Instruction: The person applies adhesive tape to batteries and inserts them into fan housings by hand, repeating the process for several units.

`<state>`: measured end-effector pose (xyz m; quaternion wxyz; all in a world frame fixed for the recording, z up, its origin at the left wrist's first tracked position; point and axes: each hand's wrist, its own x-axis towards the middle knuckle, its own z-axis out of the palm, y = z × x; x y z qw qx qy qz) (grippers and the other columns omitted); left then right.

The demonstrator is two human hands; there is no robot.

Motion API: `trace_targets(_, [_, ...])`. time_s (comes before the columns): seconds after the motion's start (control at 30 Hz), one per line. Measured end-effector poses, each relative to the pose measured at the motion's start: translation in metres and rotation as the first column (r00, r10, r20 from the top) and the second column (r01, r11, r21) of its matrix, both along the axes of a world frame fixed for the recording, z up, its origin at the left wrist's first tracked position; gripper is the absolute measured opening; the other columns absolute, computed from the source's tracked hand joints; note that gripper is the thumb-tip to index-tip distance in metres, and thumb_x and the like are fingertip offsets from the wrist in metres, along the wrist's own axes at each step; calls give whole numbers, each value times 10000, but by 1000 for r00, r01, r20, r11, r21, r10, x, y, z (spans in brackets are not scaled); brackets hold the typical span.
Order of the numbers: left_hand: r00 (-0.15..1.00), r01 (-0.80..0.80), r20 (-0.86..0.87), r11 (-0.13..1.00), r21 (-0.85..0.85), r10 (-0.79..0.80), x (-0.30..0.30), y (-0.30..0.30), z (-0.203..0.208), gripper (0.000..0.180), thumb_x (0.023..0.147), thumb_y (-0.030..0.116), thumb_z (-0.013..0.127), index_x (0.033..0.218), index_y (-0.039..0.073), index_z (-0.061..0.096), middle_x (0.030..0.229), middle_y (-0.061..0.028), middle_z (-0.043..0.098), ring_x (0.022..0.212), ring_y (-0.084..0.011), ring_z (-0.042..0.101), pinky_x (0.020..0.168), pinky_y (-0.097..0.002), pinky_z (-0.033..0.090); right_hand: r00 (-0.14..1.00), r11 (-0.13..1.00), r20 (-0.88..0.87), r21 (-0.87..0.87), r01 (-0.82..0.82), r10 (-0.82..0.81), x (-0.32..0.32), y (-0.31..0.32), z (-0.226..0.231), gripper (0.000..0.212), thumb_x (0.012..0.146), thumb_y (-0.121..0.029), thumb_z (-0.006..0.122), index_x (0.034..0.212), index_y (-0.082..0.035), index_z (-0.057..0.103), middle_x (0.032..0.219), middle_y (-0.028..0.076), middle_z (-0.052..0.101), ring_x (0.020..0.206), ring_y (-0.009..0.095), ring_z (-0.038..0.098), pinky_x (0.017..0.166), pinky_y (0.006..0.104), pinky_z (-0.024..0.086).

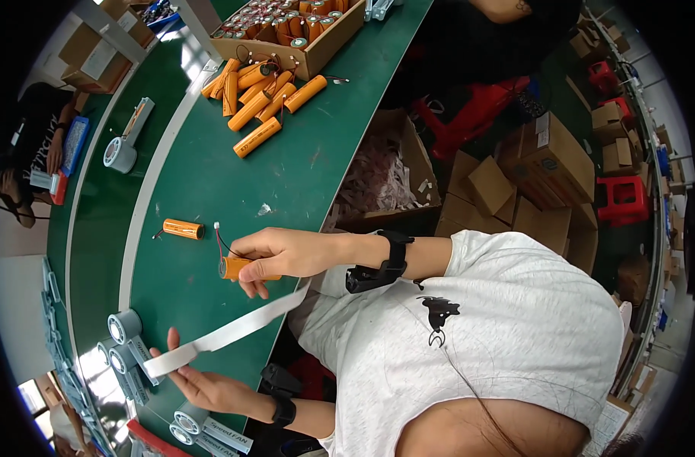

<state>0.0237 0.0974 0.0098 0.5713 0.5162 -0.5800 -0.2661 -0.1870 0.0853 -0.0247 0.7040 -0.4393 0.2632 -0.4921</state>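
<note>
My right hand (pixel 286 253) is closed round an orange cylindrical battery (pixel 231 267) just above the green table. Thin wires rise from the battery's end to a small white plug (pixel 216 226). Lower in view, my left hand (pixel 202 387) holds one end of a long white strip (pixel 244 325) across its fingers. The strip slants up towards my right wrist, and its far end passes near the table edge. A second orange battery (pixel 183 229) with a short wire lies on the table beyond my right hand.
A pile of orange batteries (pixel 256 99) lies before a cardboard box (pixel 340 42) full of more. Grey-white handheld fans (pixel 125 327) stand near my left hand. A carton of paper scraps (pixel 408 152) sits beside the table edge (pixel 355 152). Another person's hand (pixel 55 156) is across the table.
</note>
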Motion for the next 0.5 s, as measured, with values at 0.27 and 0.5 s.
trace_targets(0.27, [725, 13, 689, 1000, 8, -15, -26, 4, -23, 337, 946, 201, 327, 1131, -37, 478, 924, -101, 596, 779, -217, 495, 864, -338, 256, 850, 838, -289, -473, 274, -441, 12, -9, 32, 248, 802, -104, 605, 972, 42, 499, 849, 99, 563, 770, 194, 544, 706, 295, 439])
trace_targets(0.5, [711, 56, 702, 998, -11, -32, -39, -5, -23, 286, 936, 232, 372, 1024, -21, 472, 835, -122, 550, 776, -244, 466, 856, -385, 240, 773, 769, -331, -567, 296, -541, 38, -20, 24, 233, 754, -57, 587, 935, 68, 511, 876, 173, 571, 805, 218, 558, 702, 335, 439])
